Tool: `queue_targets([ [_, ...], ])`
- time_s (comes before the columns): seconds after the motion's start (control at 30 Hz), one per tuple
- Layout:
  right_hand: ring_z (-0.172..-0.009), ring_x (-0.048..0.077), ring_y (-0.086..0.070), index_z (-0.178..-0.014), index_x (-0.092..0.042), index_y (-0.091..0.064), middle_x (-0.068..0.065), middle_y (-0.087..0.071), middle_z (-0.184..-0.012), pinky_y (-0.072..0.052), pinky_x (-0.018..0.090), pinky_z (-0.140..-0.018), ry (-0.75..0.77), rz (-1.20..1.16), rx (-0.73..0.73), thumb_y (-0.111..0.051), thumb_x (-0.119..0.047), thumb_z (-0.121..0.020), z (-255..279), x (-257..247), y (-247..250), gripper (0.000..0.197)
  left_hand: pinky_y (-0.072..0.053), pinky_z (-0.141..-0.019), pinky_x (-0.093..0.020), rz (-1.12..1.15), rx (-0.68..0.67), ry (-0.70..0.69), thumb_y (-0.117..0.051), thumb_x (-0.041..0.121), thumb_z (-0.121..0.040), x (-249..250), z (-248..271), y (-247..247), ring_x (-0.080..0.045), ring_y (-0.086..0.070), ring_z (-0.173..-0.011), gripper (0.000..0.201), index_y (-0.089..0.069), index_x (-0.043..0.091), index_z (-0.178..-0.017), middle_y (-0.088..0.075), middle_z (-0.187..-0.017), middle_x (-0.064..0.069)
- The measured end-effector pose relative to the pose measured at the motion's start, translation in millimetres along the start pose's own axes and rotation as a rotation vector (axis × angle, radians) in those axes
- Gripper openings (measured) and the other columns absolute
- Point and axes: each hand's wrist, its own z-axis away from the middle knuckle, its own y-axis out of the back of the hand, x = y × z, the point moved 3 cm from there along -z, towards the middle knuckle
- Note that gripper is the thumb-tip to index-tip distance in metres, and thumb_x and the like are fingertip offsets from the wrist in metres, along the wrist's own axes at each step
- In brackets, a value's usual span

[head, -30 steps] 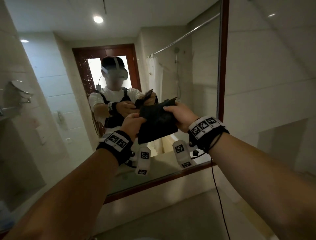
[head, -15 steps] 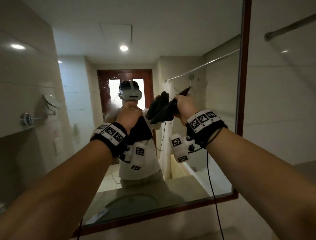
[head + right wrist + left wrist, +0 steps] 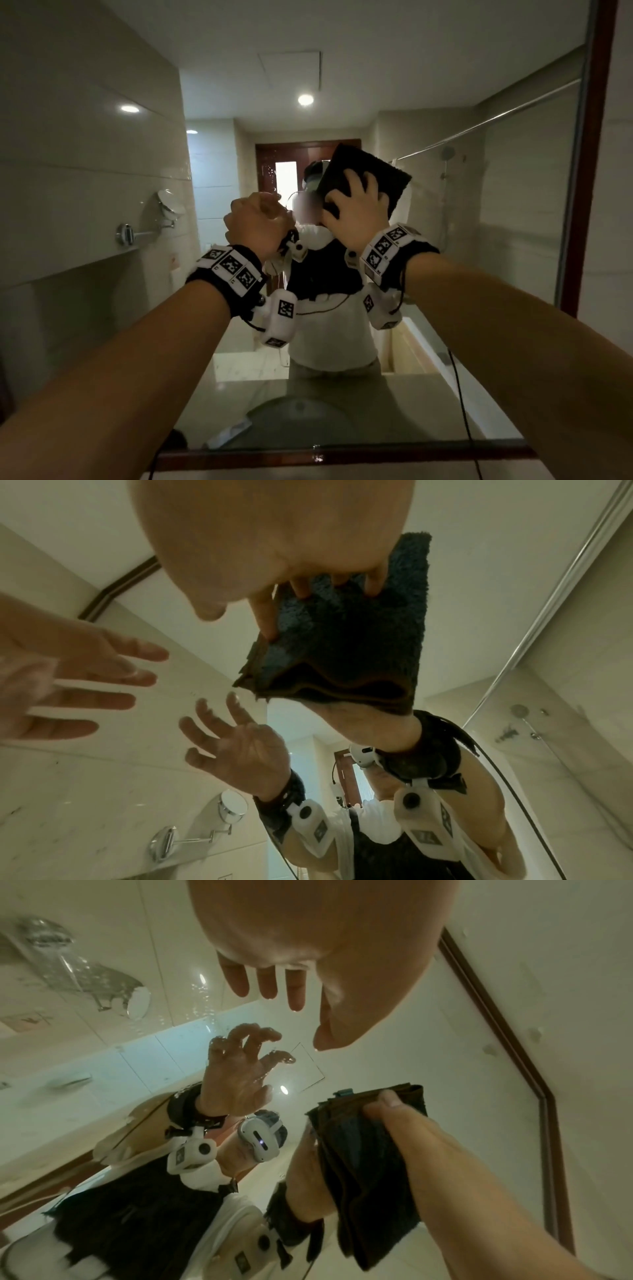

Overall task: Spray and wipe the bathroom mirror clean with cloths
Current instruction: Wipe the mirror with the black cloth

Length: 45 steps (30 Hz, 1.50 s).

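Note:
My right hand holds a dark folded cloth against the glass of the bathroom mirror, high and near the middle. Its fingers are spread and bent over the back of the cloth and the thumb lies at the edge. In the right wrist view the cloth meets its own reflection, and its lower folds gape. From the left wrist view the cloth hangs below the right hand. My left hand hovers just left of it, fingers loose, holding nothing. Fine droplets speckle the glass.
The mirror's dark wooden frame runs down the right side and along the bottom, with tiled wall beyond it. A chrome swing-arm mirror shows at the left. The glass reflects a basin and a shower rail.
My left hand has let go of the cloth and drawn off to the left. My right hand has lifted the cloth and spread it against the glass. My view has tilted upward.

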Motion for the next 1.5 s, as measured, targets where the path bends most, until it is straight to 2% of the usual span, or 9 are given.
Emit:
queue_targets([
  [0.1, -0.143, 0.032, -0.019, -0.147, -0.036, -0.037, 0.000, -0.025, -0.159, -0.028, 0.055, -0.108, 0.029, -0.009, 0.127, -0.036, -0.048, -0.101, -3, 4, -6, 0.047, -0.053, -0.093, -0.039, -0.105, 0.027, -0.008, -0.064, 0.045, -0.071, 3, 7, 0, -0.023, -0.056, -0.115, 0.032, -0.064, 0.040, -0.103, -0.056, -0.127, 0.001],
  [0.23, -0.139, 0.034, -0.026, -0.152, -0.032, -0.030, 0.006, -0.014, -0.163, -0.034, 0.052, -0.105, 0.059, 0.127, 0.155, -0.058, -0.042, -0.094, -11, 14, -13, 0.066, -0.041, -0.089, -0.027, -0.204, 0.078, -0.070, -0.068, 0.030, -0.084, -6, 3, -4, -0.021, -0.048, -0.122, 0.030, -0.067, 0.032, -0.114, -0.047, -0.136, 0.001],
  [0.33, -0.143, 0.035, -0.021, -0.151, -0.034, -0.030, 0.005, -0.008, -0.164, -0.026, 0.054, -0.111, 0.144, 0.236, 0.115, -0.065, -0.045, -0.087, -11, 6, -22, 0.073, -0.043, -0.095, -0.035, -0.242, 0.102, -0.133, -0.070, 0.028, -0.082, -5, 0, -5, -0.024, -0.048, -0.125, 0.032, -0.067, 0.033, -0.113, -0.046, -0.140, 0.002],
  [0.47, -0.149, 0.033, -0.008, -0.152, -0.037, -0.026, 0.003, -0.001, -0.165, -0.013, 0.059, -0.117, 0.300, 0.323, 0.070, -0.061, -0.046, -0.090, -6, -12, -39, 0.072, -0.034, -0.108, -0.046, -0.315, 0.102, -0.199, -0.069, 0.028, -0.085, -3, 2, -13, -0.027, -0.031, -0.138, 0.040, -0.062, 0.032, -0.124, -0.036, -0.152, 0.001],
  [0.6, -0.151, 0.031, 0.007, -0.156, -0.035, -0.008, 0.004, 0.008, -0.165, -0.001, 0.059, -0.119, 0.308, 0.317, 0.051, -0.049, -0.047, -0.096, -2, -8, -54, 0.074, -0.032, -0.107, -0.051, -0.446, 0.069, -0.246, -0.071, 0.023, -0.084, -9, 0, -27, -0.029, -0.025, -0.142, 0.056, -0.054, 0.033, -0.136, -0.028, -0.157, 0.000],
  [0.73, -0.151, 0.028, 0.008, -0.156, -0.035, -0.004, 0.002, 0.010, -0.165, 0.000, 0.056, -0.120, 0.318, 0.314, 0.051, -0.044, -0.052, -0.097, 2, 5, -57, 0.073, -0.029, -0.108, -0.056, -0.552, 0.074, -0.277, -0.071, 0.018, -0.081, -10, 2, -44, -0.031, -0.020, -0.145, 0.070, -0.044, 0.035, -0.144, -0.021, -0.160, -0.001],
  [0.93, -0.151, 0.026, 0.012, -0.156, -0.037, 0.000, 0.000, 0.013, -0.165, 0.005, 0.054, -0.120, 0.296, 0.299, 0.051, -0.038, -0.056, -0.098, 7, 40, -53, 0.072, -0.022, -0.112, -0.059, -0.558, 0.112, -0.330, -0.077, 0.029, -0.080, 6, 3, -56, -0.030, -0.014, -0.149, 0.080, -0.036, 0.033, -0.148, -0.016, -0.163, -0.002],
  [1.13, -0.151, 0.025, 0.012, -0.155, -0.038, 0.001, 0.000, 0.013, -0.165, 0.001, 0.054, -0.121, 0.227, 0.303, 0.076, -0.035, -0.059, -0.098, 6, 75, -40, 0.071, -0.018, -0.111, -0.066, -0.686, 0.046, -0.275, -0.079, 0.049, -0.076, 6, -8, -60, -0.029, -0.017, -0.147, 0.096, -0.020, 0.038, -0.152, -0.015, -0.161, 0.001],
  [1.5, -0.151, 0.026, 0.010, -0.157, -0.034, -0.001, 0.003, 0.012, -0.165, 0.002, 0.054, -0.121, 0.053, 0.264, 0.152, -0.026, -0.058, -0.099, -3, 107, -21, 0.067, -0.032, -0.103, -0.065, -0.811, 0.081, -0.318, -0.087, 0.039, -0.065, 2, -13, -65, -0.034, -0.027, -0.139, 0.102, -0.025, 0.041, -0.146, -0.021, -0.155, -0.003],
])
